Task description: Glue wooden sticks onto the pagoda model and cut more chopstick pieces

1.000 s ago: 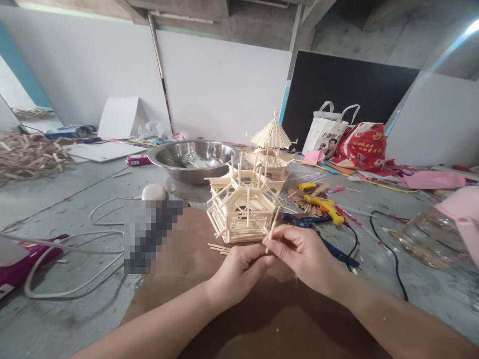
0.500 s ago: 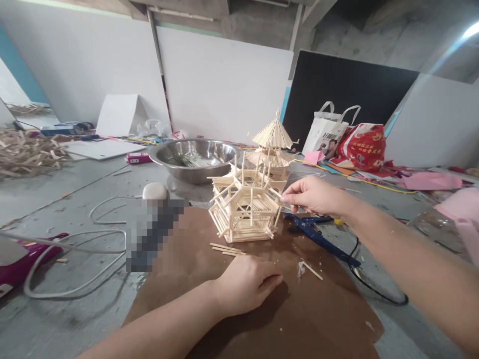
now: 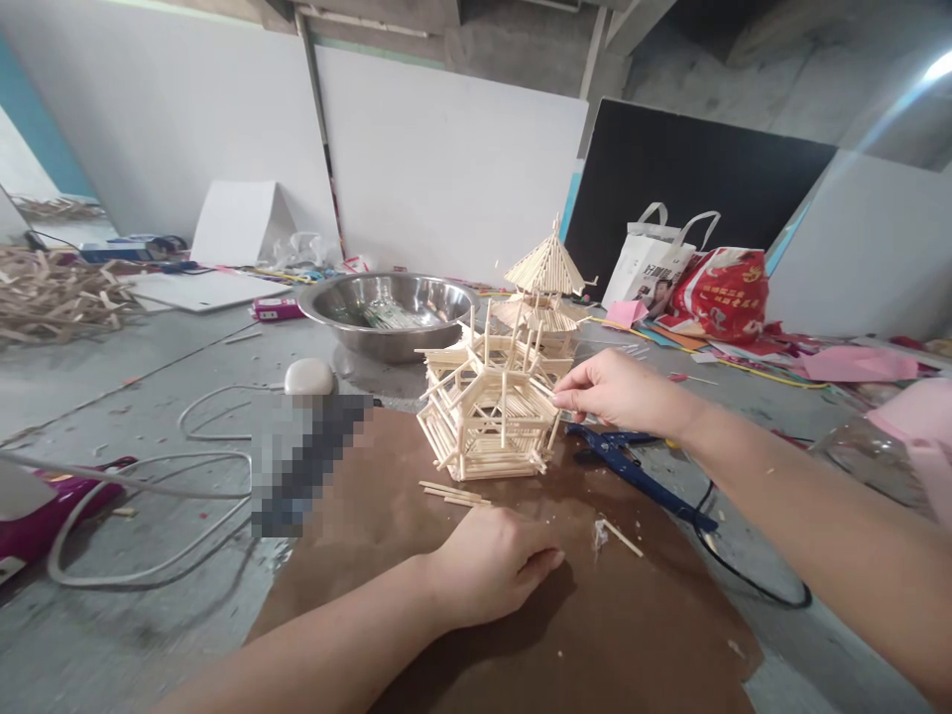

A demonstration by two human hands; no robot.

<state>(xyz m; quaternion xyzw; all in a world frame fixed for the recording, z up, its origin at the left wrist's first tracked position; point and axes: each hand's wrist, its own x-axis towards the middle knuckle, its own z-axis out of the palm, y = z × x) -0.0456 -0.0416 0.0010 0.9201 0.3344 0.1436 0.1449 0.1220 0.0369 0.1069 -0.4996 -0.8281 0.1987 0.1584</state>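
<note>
A small hexagonal pavilion frame of pale wooden sticks [image 3: 487,451] stands on a brown sheet [image 3: 632,635]. At its right side my right hand [image 3: 625,397] has thumb and forefinger pinched on a thin wooden stick [image 3: 545,385] slanting against the upper frame. My left hand [image 3: 495,570] rests on the sheet in front, curled into a fist, its fingertips turned under. Just beyond the left knuckles lie several loose sticks [image 3: 450,493]. A single stick [image 3: 623,538] lies farther right beside a clear scrap. Near my right hand is a blue glue gun [image 3: 632,476] with a black cord.
Behind the frame stands a roofed stick tower [image 3: 546,273], with a steel basin [image 3: 387,342] to its left. White cables [image 3: 149,461] loop across the floor at left, by a wood-strip pile [image 3: 59,302]. Bags, a red one [image 3: 721,293] among them, and coloured paper sit back right.
My right hand has shifted slightly left, its fingertips nearer the frame. The left hand stays in place. The view has moved a little.
</note>
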